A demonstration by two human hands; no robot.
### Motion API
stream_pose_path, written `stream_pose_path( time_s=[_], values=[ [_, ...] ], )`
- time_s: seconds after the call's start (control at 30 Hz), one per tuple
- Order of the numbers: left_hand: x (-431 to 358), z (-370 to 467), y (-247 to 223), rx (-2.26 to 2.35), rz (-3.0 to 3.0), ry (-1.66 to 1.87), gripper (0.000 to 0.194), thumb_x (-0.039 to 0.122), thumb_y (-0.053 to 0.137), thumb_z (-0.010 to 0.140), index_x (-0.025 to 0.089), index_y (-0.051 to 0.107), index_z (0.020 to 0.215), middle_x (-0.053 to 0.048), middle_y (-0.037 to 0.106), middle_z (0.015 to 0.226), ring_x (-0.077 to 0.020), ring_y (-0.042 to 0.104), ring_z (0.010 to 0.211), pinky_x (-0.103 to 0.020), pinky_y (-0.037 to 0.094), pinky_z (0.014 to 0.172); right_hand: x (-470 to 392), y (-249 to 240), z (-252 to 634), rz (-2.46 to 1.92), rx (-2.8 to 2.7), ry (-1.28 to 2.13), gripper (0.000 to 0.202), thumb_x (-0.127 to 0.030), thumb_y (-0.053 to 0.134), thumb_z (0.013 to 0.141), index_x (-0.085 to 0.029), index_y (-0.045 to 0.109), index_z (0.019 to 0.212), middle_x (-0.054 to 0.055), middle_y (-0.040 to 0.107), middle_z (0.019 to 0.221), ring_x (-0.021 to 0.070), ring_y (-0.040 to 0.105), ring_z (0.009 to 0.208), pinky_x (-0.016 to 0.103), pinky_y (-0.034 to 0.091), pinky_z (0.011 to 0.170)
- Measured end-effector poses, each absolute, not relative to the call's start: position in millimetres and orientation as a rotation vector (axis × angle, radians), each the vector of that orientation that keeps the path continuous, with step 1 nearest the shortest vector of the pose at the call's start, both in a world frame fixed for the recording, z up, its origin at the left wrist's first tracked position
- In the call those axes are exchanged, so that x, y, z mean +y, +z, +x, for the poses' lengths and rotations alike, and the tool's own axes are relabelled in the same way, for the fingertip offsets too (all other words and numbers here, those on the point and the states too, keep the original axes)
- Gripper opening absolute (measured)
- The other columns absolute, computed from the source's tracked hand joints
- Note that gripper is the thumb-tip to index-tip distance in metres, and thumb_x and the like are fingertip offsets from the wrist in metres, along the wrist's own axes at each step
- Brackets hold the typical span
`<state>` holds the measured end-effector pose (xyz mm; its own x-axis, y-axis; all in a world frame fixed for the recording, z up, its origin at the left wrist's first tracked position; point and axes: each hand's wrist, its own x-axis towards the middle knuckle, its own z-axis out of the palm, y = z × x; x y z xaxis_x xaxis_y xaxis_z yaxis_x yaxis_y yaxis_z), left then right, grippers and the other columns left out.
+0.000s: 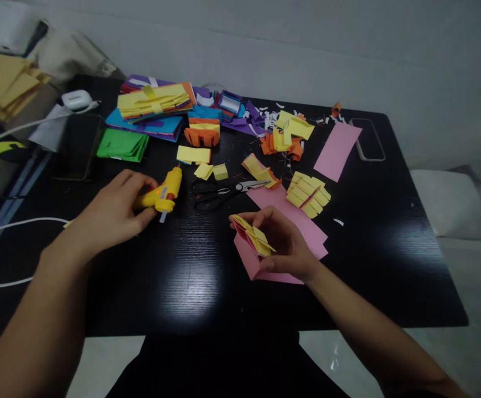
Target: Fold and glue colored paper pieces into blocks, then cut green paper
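Observation:
My left hand (120,204) is closed around the handle of a yellow glue gun (166,190), whose nozzle points away toward the back of the table. In my right hand (285,243) is a folded pink and yellow paper piece (246,249), gripped between thumb and fingers above the near part of the table. A pink paper strip (284,207) lies partly behind that hand. Black-handled scissors (219,190) rest between the two hands, their blades pointing right. Beyond my right hand sits a yellow slatted paper piece (307,194).
Stacked coloured papers (153,105) and green folded paper (123,145) lie at the back left. Paper scraps (265,119) are strewn along the back. A dark phone (78,146) lies left, a phone case (368,141) right. White cables (20,224) cross the left side.

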<state>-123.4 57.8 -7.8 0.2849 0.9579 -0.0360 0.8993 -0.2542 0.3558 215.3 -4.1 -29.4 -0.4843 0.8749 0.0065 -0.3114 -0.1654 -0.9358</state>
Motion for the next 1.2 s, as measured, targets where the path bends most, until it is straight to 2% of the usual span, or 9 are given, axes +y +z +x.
stream_pose_path(
  time_s=[0.17, 0.3, 0.43, 0.57, 0.67, 0.8, 0.97, 1.07, 1.2],
  values=[
    [61, -119, -17, 1.742, 2.226, 0.218, 0.043, 0.022, 0.059, 0.075, 0.017, 0.063, 0.118, -0.015, 0.057, 0.123, -0.0331, 0.061, 0.113, -0.052, 0.052, 0.104, -5, -31, 214, -0.735, -1.261, 1.69, 0.058, -0.033, 0.099, 0.064, -0.027, 0.057, 0.103, 0.009, 0.064, 0.135, 0.0257, 0.064, 0.119, 0.042, 0.055, 0.098],
    [47, -100, 3, 1.732, 2.25, 0.449, 0.042, 0.022, 0.059, 0.08, 0.016, 0.065, 0.12, -0.02, 0.049, 0.147, -0.0423, 0.046, 0.14, -0.066, 0.038, 0.116, -8, -36, 212, -0.808, -1.337, 1.46, 0.057, -0.03, 0.099, 0.064, -0.026, 0.057, 0.103, 0.008, 0.058, 0.132, 0.0239, 0.062, 0.115, 0.039, 0.055, 0.095],
    [12, -50, 29, 1.377, 1.99, 0.691, 0.022, 0.04, 0.059, 0.098, 0.023, 0.067, 0.109, -0.006, 0.071, 0.108, -0.0238, 0.068, 0.101, -0.04, 0.056, 0.091, -13, -38, 209, -0.894, -1.473, 1.173, 0.056, -0.031, 0.096, 0.068, -0.027, 0.056, 0.106, 0.009, 0.054, 0.131, 0.0257, 0.062, 0.113, 0.042, 0.056, 0.094],
    [-16, 0, 28, 1.174, 1.846, 0.661, 0.027, 0.042, 0.074, 0.089, 0.021, 0.069, 0.106, -0.004, 0.073, 0.101, -0.0206, 0.068, 0.092, -0.032, 0.055, 0.081, -18, -34, 205, -0.907, -1.674, 0.617, 0.047, -0.029, 0.089, 0.074, -0.027, 0.057, 0.108, 0.011, 0.054, 0.126, 0.0319, 0.059, 0.119, 0.051, 0.054, 0.099],
    [-21, 14, 19, 1.218, 1.779, 0.79, 0.014, 0.034, 0.068, 0.095, 0.021, 0.071, 0.097, -0.003, 0.072, 0.092, -0.0182, 0.068, 0.086, -0.03, 0.053, 0.078, -21, -30, 203, -0.937, -1.748, 0.374, 0.045, -0.027, 0.088, 0.077, -0.028, 0.057, 0.11, 0.011, 0.053, 0.126, 0.0326, 0.059, 0.118, 0.051, 0.056, 0.096],
    [-14, 8, 15, 1.265, 1.599, 0.862, 0.016, 0.037, 0.072, 0.092, 0.021, 0.074, 0.092, -0.002, 0.075, 0.087, -0.0179, 0.069, 0.08, -0.029, 0.053, 0.072, -21, -28, 202, -0.921, -1.634, 0.647, 0.053, -0.038, 0.091, 0.076, -0.027, 0.054, 0.113, 0.01, 0.06, 0.122, 0.0301, 0.065, 0.114, 0.048, 0.059, 0.095],
    [3, -5, 0, 1.213, 1.336, 0.769, 0.03, 0.047, 0.076, 0.086, 0.019, 0.069, 0.094, -0.001, 0.073, 0.076, -0.0164, 0.068, 0.066, -0.026, 0.053, 0.059, -10, -35, 202, -1.063, -1.295, 1.266, 0.034, -0.034, 0.076, 0.09, -0.026, 0.052, 0.112, 0.002, 0.067, 0.102, 0.014, 0.069, 0.077, 0.028, 0.059, 0.068],
    [11, -14, -14, 1.286, 1.428, 0.655, 0.037, 0.05, 0.072, 0.089, 0.018, 0.065, 0.105, -0.002, 0.071, 0.076, -0.018, 0.068, 0.061, -0.03, 0.055, 0.055, -2, -39, 204, -1.262, -1.416, 1.25, 0.025, -0.033, 0.075, 0.089, -0.021, 0.061, 0.106, 0.005, 0.069, 0.103, 0.0148, 0.068, 0.076, 0.028, 0.057, 0.063],
    [3, -25, -17, 1.582, 2.021, 0.648, 0.03, 0.04, 0.061, 0.099, 0.016, 0.066, 0.118, -0.01, 0.073, 0.106, -0.022, 0.072, 0.083, -0.041, 0.062, 0.081, 1, -41, 208, -1.308, -1.737, 0.854, 0.013, -0.024, 0.07, 0.093, -0.018, 0.071, 0.105, 0.009, 0.071, 0.109, 0.0202, 0.071, 0.089, 0.036, 0.062, 0.077]
  ],
)
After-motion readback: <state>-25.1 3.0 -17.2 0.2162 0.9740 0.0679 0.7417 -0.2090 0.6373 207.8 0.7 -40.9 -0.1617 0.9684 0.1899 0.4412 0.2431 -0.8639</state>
